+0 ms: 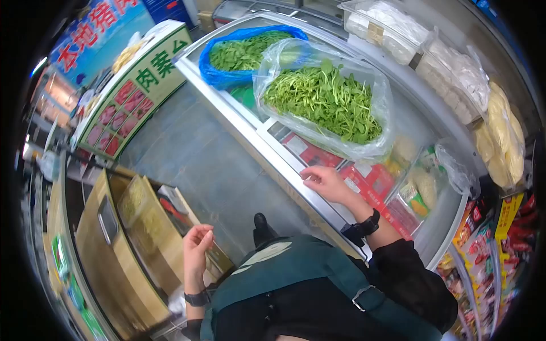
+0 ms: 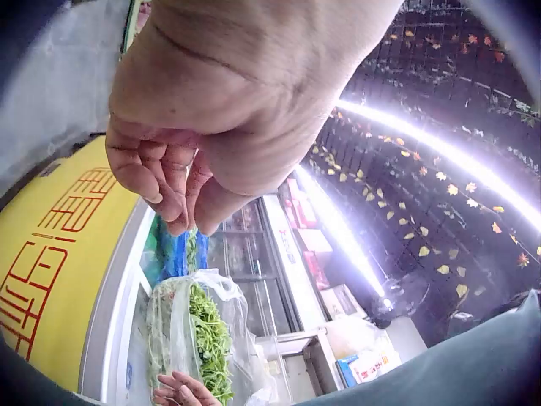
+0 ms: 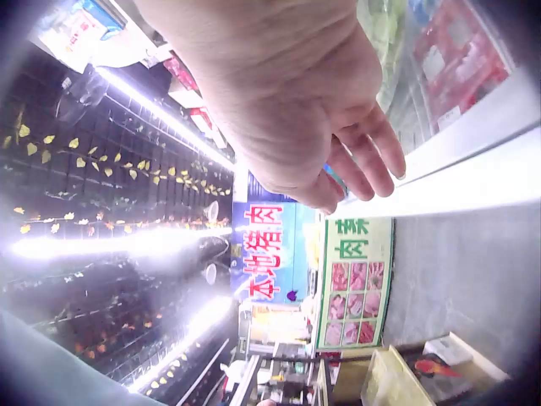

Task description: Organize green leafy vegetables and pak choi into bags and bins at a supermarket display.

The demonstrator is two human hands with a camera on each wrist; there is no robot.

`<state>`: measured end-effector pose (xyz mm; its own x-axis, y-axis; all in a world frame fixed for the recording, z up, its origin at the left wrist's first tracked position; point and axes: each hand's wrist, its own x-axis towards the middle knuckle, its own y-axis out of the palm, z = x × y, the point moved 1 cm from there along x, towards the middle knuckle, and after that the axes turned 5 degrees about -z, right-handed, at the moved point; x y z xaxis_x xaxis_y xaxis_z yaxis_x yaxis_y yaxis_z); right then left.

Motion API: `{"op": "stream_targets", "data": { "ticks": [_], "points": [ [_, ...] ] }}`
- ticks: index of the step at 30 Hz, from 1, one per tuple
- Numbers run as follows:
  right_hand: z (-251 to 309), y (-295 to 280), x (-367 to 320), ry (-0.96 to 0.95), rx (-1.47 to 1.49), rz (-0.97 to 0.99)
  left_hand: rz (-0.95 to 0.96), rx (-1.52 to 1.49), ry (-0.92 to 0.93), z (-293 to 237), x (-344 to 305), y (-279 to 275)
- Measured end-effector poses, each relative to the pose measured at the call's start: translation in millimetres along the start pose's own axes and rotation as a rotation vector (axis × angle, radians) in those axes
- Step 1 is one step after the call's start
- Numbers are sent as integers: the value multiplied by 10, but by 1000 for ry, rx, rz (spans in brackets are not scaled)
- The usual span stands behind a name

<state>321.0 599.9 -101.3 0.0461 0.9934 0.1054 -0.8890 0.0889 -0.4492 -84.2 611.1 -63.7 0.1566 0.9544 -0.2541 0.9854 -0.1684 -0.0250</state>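
Observation:
My right hand [image 1: 327, 183] hovers by the near rim of a chest freezer [image 1: 284, 163], fingers loosely bent and nothing in them. Just beyond it, a clear plastic bag [image 1: 382, 102] of leafy greens [image 1: 324, 99] lies spread over the freezer top. Behind that sits a blue bag [image 1: 209, 71] holding more greens [image 1: 242, 52]. My left hand [image 1: 196, 247] hangs low in front of my apron [image 1: 307, 256], beside wooden bins [image 1: 136, 219]. In the left wrist view its fingers [image 2: 139, 173] curl loosely around nothing. The right wrist view shows the right fingers [image 3: 363, 161] relaxed as well.
Red packages [image 1: 364, 179] and other packed food lie inside the freezer. Plastic tubs [image 1: 392, 28] and a bag of yellow food [image 1: 500, 136] line its far side. Snack packets [image 1: 483, 256] hang at right. A meat counter [image 1: 133, 94] stands beyond the tiled floor [image 1: 187, 148].

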Motion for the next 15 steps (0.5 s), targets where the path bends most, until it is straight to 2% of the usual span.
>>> {"op": "stream_targets", "data": {
  "ticks": [2,6,8,10,11,13,14,15],
  "points": [
    [-66,84,116,57,78,-166,74,49,31,-207,587,-74],
    [495,13,415,173,70,-271,362,139,159,-901,1631,189],
    [681,-82,492,173,20,-365,534,274,312,-1163,2115,450],
    [788,-237,531,145,-63,-510,700,407,598,-1394,2459,841],
    [812,-298,504,169,-66,-531,732,405,590,-1475,2564,1027],
    [873,-514,504,173,-307,-692,912,400,791,-1655,2736,1455],
    [884,-574,521,189,-310,-707,934,398,790,-1677,2822,1615],
    [892,-651,546,184,-376,-760,935,444,906,-1681,2897,1773]
  ]
}}
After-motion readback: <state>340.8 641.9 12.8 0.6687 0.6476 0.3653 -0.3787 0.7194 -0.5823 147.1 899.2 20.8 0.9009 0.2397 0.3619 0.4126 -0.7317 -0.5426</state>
